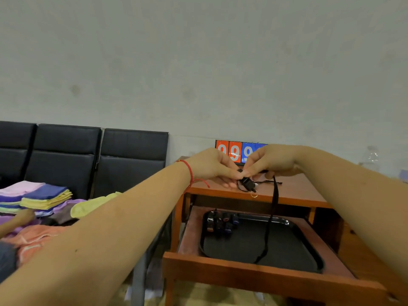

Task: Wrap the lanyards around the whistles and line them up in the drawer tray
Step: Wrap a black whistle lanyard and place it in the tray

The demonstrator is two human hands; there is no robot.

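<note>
Hands meet above the far edge of the tabletop [293, 191], at about 12 o'clock from the open drawer [260, 270]. My left hand [212, 165] has its fingers curled, the tips pinching at the black whistle [247, 183]. My right hand [273, 161] is curled too, thumb and forefinger pinching the top of the same whistle; so each grip is closed on it. The whistle hangs just above the tabletop, tilted, with a small metal ring [254, 195] under it. Whether the ring touches the wood I cannot tell.

A black lanyard [270, 221] runs from under my right hand, over the tabletop edge and down toward 6 o'clock, ending in a loop over the black tray [309, 246]. A thinner black cord [271, 182] lies on the tabletop at 3 o'clock from the whistle.

The tray sits inside the drawer. In its 10 o'clock corner stands a row of wrapped whistles [221, 223], close together; the count is too blurred to give.

A red string bracelet [189, 171] circles my left wrist. A scoreboard [235, 152] with orange and blue cards stands against the wall at 12 o'clock. At 9 o'clock lie folded towels [42, 196] before dark padded seats [97, 157].
</note>
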